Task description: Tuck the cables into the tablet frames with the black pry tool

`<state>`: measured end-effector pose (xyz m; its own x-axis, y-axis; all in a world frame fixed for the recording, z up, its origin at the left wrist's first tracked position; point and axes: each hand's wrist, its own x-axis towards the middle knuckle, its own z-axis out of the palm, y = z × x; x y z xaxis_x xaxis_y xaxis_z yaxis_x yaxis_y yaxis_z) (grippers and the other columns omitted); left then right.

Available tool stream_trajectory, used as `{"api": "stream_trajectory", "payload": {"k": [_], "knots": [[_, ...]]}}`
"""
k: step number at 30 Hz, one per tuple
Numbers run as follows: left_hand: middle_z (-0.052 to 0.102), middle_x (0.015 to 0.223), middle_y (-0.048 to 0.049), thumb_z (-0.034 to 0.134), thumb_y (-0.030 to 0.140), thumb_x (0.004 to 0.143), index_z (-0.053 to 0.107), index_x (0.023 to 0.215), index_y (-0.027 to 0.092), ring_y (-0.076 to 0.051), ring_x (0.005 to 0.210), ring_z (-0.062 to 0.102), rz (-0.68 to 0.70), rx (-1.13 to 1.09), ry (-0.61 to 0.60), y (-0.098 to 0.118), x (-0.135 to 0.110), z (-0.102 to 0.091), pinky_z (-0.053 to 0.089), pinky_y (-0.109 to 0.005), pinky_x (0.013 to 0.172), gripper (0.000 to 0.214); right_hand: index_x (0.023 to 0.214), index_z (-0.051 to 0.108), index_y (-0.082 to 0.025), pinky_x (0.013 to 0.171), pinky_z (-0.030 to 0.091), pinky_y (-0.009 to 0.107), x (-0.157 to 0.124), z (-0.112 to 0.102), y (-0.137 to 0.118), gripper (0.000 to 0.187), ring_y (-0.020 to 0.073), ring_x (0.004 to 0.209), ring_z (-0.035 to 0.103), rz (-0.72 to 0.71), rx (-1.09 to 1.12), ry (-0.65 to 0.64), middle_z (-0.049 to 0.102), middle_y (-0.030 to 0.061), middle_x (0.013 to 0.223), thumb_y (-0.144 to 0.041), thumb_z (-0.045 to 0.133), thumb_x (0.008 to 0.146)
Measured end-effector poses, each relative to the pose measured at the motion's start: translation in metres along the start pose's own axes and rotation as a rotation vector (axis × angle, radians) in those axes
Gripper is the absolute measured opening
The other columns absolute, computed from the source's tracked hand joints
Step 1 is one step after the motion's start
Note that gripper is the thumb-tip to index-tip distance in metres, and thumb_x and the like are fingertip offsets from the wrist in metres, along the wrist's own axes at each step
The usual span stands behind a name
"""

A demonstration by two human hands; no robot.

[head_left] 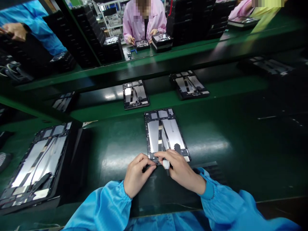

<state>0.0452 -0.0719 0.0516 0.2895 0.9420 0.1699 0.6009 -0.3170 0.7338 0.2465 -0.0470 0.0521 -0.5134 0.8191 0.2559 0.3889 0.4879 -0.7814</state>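
Note:
An opened tablet [165, 133] with silver battery cells and black cables lies on the green bench right in front of me. My left hand [136, 175] has its fingers curled and pinched at the tablet's near edge. My right hand [179, 168] grips a small white-tipped tool [166, 165] and presses it at the same near edge. Both hands meet at the tablet's bottom rim. Blue sleeves cover my arms.
A stack of trays with another opened tablet [36, 163] stands at my left. Two more tablets [135, 94] [190, 84] lie on the belt beyond. A person in a pink coat [144, 22] works opposite, between black tray stacks [84, 35].

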Motion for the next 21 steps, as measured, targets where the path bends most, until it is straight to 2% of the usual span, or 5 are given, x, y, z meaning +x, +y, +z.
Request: {"api": "stream_trajectory", "payload": {"k": [3,6,8,14,21], "knots": [[0.061,0.085,-0.0026,0.055,0.027,0.096,0.068,0.092,0.021,-0.014,0.078,0.06,0.064,0.126,0.004,0.001,-0.003,-0.001,0.051,-0.026,0.069,0.015,0.12,0.058,-0.023,0.071,0.048,0.035,0.0,0.0,0.0,0.062,0.0236,0.083,0.056,-0.02,-0.021,-0.018,0.062,0.0049,0.087,0.011,0.04,0.071],[0.064,0.09,-0.0033,0.053,0.022,0.097,0.068,0.105,0.023,-0.016,0.079,0.057,0.244,0.403,0.019,-0.001,-0.01,-0.005,0.047,-0.027,0.068,0.016,0.121,0.058,-0.022,0.073,0.049,0.036,0.0,0.0,0.0,0.063,0.0239,0.084,0.055,-0.008,-0.017,-0.034,0.061,0.0057,0.088,0.011,0.039,0.07],[0.066,0.097,-0.0045,0.053,0.019,0.097,0.064,0.116,0.023,-0.016,0.081,0.057,0.327,0.5,0.022,-0.005,-0.014,-0.01,0.046,-0.028,0.07,0.022,0.121,0.058,-0.022,0.073,0.049,0.036,0.0,0.0,0.0,0.063,0.0241,0.085,0.055,0.006,-0.006,-0.041,0.061,0.0061,0.089,0.012,0.04,0.071],[0.065,0.116,-0.0061,0.043,0.015,0.1,0.057,0.129,0.026,-0.018,0.096,0.058,0.517,0.575,-0.046,-0.022,-0.014,-0.022,0.048,-0.03,0.079,0.034,0.121,0.059,-0.022,0.073,0.05,0.036,-0.001,-0.001,0.0,0.055,0.024,0.085,0.057,0.037,0.023,-0.04,0.062,0.0061,0.089,0.009,0.042,0.078],[0.064,0.119,-0.0071,0.039,0.016,0.102,0.052,0.135,0.026,-0.018,0.098,0.058,0.548,0.591,-0.098,-0.027,-0.011,-0.021,0.049,-0.03,0.078,0.037,0.121,0.059,-0.024,0.074,0.052,0.037,-0.001,-0.001,0.001,0.052,0.0238,0.086,0.059,0.043,0.02,-0.034,0.064,0.0057,0.089,0.007,0.045,0.082]]}}
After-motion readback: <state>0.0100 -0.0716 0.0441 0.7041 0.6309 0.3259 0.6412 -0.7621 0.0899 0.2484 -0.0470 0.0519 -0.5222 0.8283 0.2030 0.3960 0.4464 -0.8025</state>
